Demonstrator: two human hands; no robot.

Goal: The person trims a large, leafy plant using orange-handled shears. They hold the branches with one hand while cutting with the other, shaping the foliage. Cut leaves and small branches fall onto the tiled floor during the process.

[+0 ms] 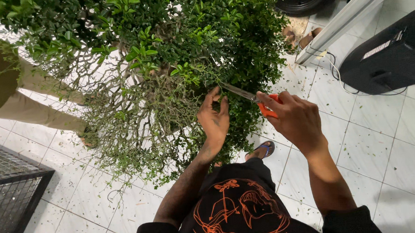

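Bush (164,51): I see it filling the top of the view, above white floor tiles (390,157).
Right hand (295,120): closed around the orange-handled scissors (255,100), blades pointing into the leaves.
Left hand (213,118): fingers loosely curled, pinching a twig just beside the blades.

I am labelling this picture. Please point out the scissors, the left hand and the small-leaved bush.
scissors (247,95): head view, on the metal blades.
left hand (214,121): head view, on its back.
small-leaved bush (173,41): head view, on the dense green foliage.
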